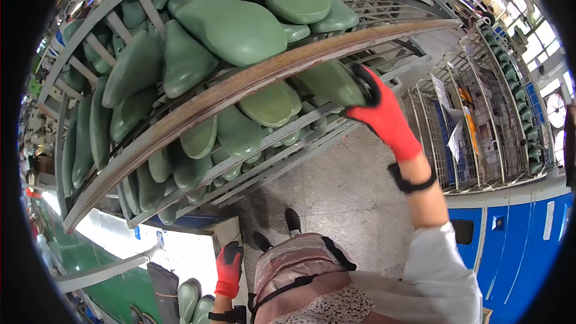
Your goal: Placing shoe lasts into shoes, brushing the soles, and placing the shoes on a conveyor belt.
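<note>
My right hand (384,114), in a red and black glove, is raised and grips a green shoe last (331,83) lying on a middle tier of a metal rack (240,87). The rack holds several green shoe lasts (231,27) on its tiers. My left hand (228,269), also in a red and black glove, hangs low by my hip with its fingers curled; nothing shows in it. Just left of it stand two green shoe lasts (191,300) next to a dark block.
Wire cages (474,138) with papers stand at the right, above blue cabinets (516,234). A green conveyor belt (90,264) runs at the lower left. My feet (282,228) stand on a grey tiled floor (336,186) below the rack.
</note>
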`<state>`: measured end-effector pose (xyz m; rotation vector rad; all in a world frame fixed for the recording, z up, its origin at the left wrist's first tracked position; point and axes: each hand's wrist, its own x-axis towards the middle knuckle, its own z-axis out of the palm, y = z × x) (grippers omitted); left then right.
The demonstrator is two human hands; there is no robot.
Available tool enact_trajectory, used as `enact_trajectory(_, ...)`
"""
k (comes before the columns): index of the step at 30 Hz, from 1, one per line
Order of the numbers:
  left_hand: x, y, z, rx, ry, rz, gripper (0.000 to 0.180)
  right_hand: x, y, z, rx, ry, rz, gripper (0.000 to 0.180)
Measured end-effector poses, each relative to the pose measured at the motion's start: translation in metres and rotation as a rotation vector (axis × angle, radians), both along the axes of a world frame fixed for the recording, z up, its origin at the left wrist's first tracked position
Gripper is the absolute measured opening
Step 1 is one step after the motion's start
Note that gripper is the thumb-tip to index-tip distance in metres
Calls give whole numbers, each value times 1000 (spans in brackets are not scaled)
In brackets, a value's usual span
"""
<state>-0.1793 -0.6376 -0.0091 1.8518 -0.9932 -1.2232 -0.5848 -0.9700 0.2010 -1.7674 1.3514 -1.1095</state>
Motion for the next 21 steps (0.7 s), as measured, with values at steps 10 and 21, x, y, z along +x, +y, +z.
enact_trajectory(10,-25,-61,6,74,63,-145,29,-23,148,-72,529,-1501,136,88)
enact_trajectory(21,-26,-54,4,125,22,-157,30,-32,144,-62,484,-1415,163,93)
